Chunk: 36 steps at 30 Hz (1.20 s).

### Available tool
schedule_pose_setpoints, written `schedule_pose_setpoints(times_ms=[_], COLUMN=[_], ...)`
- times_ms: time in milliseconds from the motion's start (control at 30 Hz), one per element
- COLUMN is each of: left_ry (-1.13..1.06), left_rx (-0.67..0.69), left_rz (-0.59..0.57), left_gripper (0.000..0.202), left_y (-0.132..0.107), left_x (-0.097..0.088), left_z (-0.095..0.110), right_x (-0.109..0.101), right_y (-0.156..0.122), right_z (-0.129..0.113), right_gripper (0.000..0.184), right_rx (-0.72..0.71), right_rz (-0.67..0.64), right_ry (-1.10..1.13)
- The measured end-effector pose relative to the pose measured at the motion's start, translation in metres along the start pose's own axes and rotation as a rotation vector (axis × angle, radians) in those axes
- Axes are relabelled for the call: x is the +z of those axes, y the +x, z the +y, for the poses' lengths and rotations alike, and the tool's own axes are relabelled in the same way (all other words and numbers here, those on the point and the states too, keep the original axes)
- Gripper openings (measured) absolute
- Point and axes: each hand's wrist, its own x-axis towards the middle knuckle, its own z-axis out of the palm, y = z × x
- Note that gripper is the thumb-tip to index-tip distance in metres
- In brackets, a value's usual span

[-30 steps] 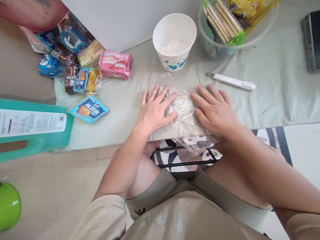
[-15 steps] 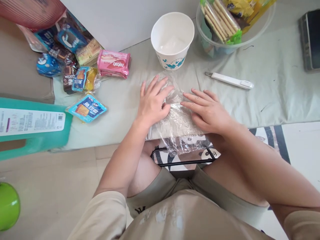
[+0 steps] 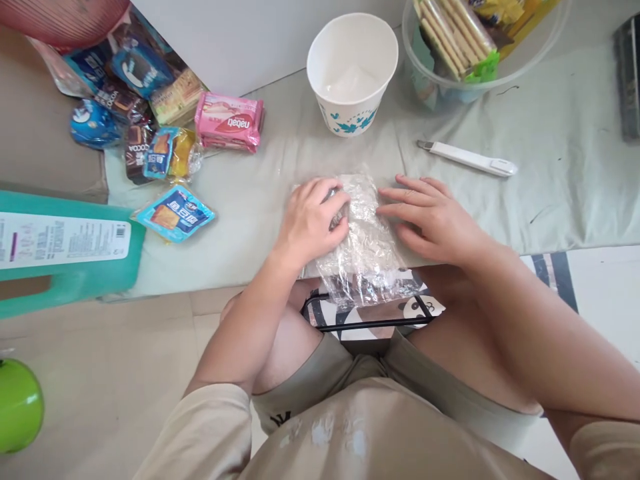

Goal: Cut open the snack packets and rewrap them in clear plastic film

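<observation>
A crinkled clear plastic bag (image 3: 367,233) lies on the cloth in front of me, its near end hanging over the table edge. My left hand (image 3: 313,220) rests on the bag's left side, fingers bent and apart, palm down, not gripping it. My right hand (image 3: 433,217) is spread out flat along the right side of the bag, with its fingertips at the plastic's edge. Beyond the bag stands a white paper cup (image 3: 350,80) with blue leaf prints. A white utility knife (image 3: 467,158) lies to the right, past my right hand.
Wrapped snacks (image 3: 143,120) are heaped at the left, with a pink nabati pack (image 3: 230,121) and a blue diamond-shaped packet (image 3: 175,212) nearby. A teal jug (image 3: 120,267) is at the left edge. A clear round tub (image 3: 543,50) of snacks stands at the back right.
My left hand has slid toward me, with its fingers more bent. The bag's far end now lies flatter and nearer. My right hand has shifted slightly to the right; the view has moved a little.
</observation>
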Motion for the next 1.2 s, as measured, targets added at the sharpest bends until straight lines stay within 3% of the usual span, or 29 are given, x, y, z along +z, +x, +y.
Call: schedule_pose_setpoints(times_ms=[200,367,467,600,700,800,933,1033,1200], left_ry=[-0.090,-0.114,-0.109,-0.081,-0.090,-0.172,-0.361,-0.604,-0.995], left_rx=[-0.016,-0.033,-0.029,-0.040,-0.070,-0.062,-0.009,0.072,0.155], left_rz=[-0.030,-0.037,-0.034,-0.078,-0.120,-0.079,0.048,0.123,0.031], left_gripper=[0.028,0.027,0.029,0.031,0.034,0.038,0.034,0.038,0.086], left_y=[0.005,0.005,0.005,0.006,0.007,0.007,0.004,0.000,-0.009], left_x=[-0.004,-0.007,-0.006,-0.006,-0.008,-0.011,-0.012,-0.010,-0.006], left_z=[-0.017,-0.017,-0.016,-0.014,-0.012,-0.014,-0.022,-0.025,-0.017], right_x=[-0.014,-0.009,0.001,0.013,0.016,0.011,0.000,-0.004,-0.002], right_y=[-0.013,-0.026,-0.026,-0.015,-0.007,-0.004,-0.005,-0.004,0.005], right_z=[0.000,-0.004,-0.007,-0.017,-0.024,-0.027,-0.031,-0.037,-0.042], right_gripper=[0.057,0.070,0.066,0.020,0.022,0.014,0.009,0.014,0.017], right_rx=[-0.060,-0.120,-0.157,-0.298,-0.357,-0.364,-0.255,-0.074,0.415], right_rz=[-0.164,-0.257,-0.201,-0.066,0.076,0.183,0.236,0.321,0.469], right_ry=[-0.006,-0.015,-0.018,-0.009,0.054,0.212,0.450,0.571,0.743])
